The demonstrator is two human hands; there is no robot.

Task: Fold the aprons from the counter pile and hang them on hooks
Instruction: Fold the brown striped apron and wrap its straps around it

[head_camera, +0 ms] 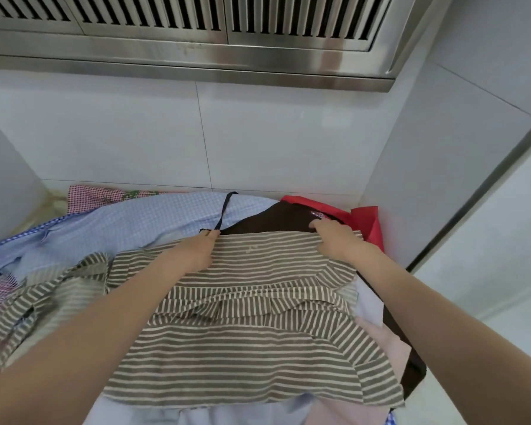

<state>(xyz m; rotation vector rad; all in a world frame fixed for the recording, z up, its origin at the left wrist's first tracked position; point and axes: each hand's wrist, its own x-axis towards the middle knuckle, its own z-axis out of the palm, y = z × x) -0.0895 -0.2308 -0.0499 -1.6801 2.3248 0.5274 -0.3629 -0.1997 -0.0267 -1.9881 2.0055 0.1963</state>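
A brown-and-cream striped apron (246,342) lies spread on top of the counter pile, its lower part creased. My left hand (196,251) grips its far edge at the left corner, beside a dark strap (224,211). At the right corner of that same far edge, my right hand (334,237) pinches the cloth. Under it lie a light blue checked apron (129,222), a dark brown one (282,217) and a red one (368,220). No hooks are in view.
White tiled walls (258,133) close the counter at the back and both sides. A steel extractor hood (196,50) hangs overhead. A red checked cloth (89,194) lies at the back left. More striped fabric (43,302) bunches at the left.
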